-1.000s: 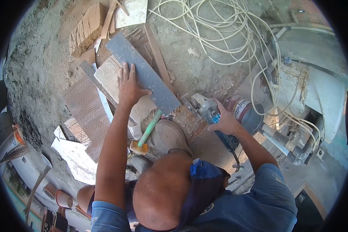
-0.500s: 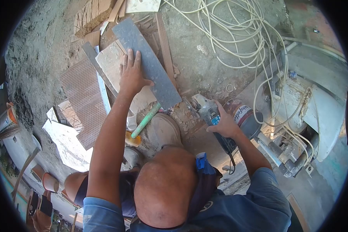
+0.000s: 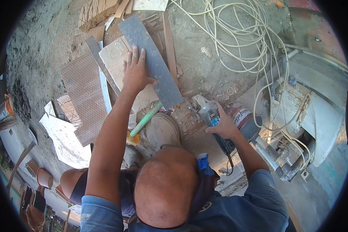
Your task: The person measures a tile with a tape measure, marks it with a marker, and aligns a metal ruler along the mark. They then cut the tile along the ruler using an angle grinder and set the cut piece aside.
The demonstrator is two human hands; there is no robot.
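My left hand [image 3: 136, 77] lies spread across a long dark grey tile strip [image 3: 152, 58], its fingers and thumb resting on the left edge. Under the strip and wrist is a pale, rough-edged slab [image 3: 114, 62]. My right hand [image 3: 225, 125] is wrapped round the body of an angle grinder [image 3: 210, 116]. The grinder's head points at the near end of the tile strip, with a small gap between them; whether its disc spins cannot be made out. A green-handled tool [image 3: 146, 119] lies beside my shoe [image 3: 165, 129], partly under the strip.
Left of the slab are a ruler [image 3: 105, 91], a brown textured tile [image 3: 83, 92] and white broken pieces [image 3: 67, 141]. A Wafello tin [image 3: 241, 118] stands right of the grinder. Coiled pale cable [image 3: 239, 42] and a white basin-like object [image 3: 321, 120] lie further right.
The whole view has shifted slightly. Both hands, the tile strip and the grinder keep nearly the same places relative to each other.
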